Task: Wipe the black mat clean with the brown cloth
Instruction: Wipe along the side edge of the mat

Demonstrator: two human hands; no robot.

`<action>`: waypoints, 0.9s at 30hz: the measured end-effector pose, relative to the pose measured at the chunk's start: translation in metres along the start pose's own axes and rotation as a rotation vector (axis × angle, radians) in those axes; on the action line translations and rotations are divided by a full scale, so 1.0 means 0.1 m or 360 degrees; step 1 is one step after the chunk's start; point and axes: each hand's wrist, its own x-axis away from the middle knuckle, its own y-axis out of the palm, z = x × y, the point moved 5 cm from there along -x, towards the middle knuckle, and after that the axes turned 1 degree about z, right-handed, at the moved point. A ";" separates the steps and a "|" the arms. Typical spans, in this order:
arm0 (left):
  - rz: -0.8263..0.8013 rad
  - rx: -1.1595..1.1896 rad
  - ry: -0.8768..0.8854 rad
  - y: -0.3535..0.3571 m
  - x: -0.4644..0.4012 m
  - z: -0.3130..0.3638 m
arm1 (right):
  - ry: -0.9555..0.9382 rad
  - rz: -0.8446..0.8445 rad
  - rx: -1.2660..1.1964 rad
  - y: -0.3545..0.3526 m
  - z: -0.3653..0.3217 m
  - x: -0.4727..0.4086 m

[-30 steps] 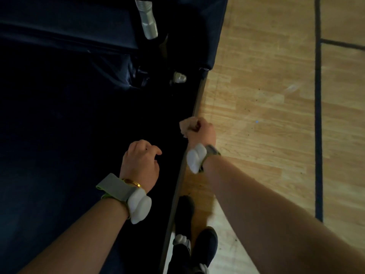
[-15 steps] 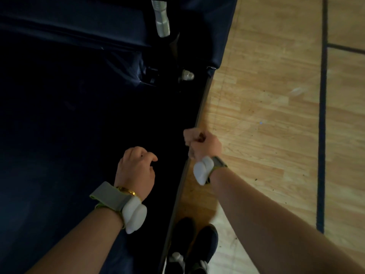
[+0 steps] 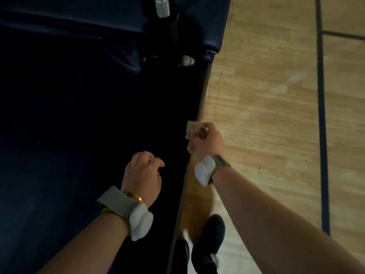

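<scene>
The black mat (image 3: 79, 125) fills the left half of the view, and its right edge runs diagonally down the middle. My right hand (image 3: 210, 144) sits at that edge, fist closed around a bunched brown cloth (image 3: 192, 129) that sticks out to the left of the fingers. My left hand (image 3: 142, 177) is over the mat near its edge, fingers curled under, with nothing seen in it. Both wrists wear grey bands with white pods.
Light wooden floor (image 3: 266, 95) lies right of the mat, crossed by a dark painted line (image 3: 321, 115). A padded dark block (image 3: 203, 20) and metal fittings (image 3: 187, 61) stand at the mat's far end. My dark shoes (image 3: 211, 240) stand on the floor beside the mat edge.
Both hands have slid toward me along the mat's right edge. The right fist keeps its hold on the cloth, and more of the cloth now shows.
</scene>
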 end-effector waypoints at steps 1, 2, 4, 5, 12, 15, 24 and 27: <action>-0.0004 0.0011 0.0020 0.00 0.02 -0.02 | 0.0018 -0.0023 -0.0005 -0.01 -0.02 -0.09; -0.0013 0.0021 0.0030 -0.01 0.03 -0.03 | 0.0003 -0.0054 0.0054 0.00 -0.03 -0.14; -0.0050 -0.0015 0.0017 -0.01 0.02 -0.05 | -0.0047 -0.0089 0.0189 0.08 0.00 -0.02; -0.0074 -0.0054 -0.0001 0.00 0.02 -0.06 | -0.0050 -0.0090 0.0222 0.13 0.04 0.14; -0.0094 -0.0122 0.0026 0.06 0.14 0.00 | -0.0021 -0.0138 0.0390 0.39 0.38 1.11; -0.0087 -0.0141 0.0053 0.04 0.22 -0.01 | 0.0054 0.0025 0.0185 0.25 0.26 0.67; 0.0012 0.0069 0.0135 0.05 0.39 -0.28 | -0.0049 -0.0033 0.0217 0.45 0.43 1.29; 0.0032 0.0071 0.0155 0.06 0.41 -0.34 | -0.0059 -0.0038 0.0261 0.39 0.33 1.25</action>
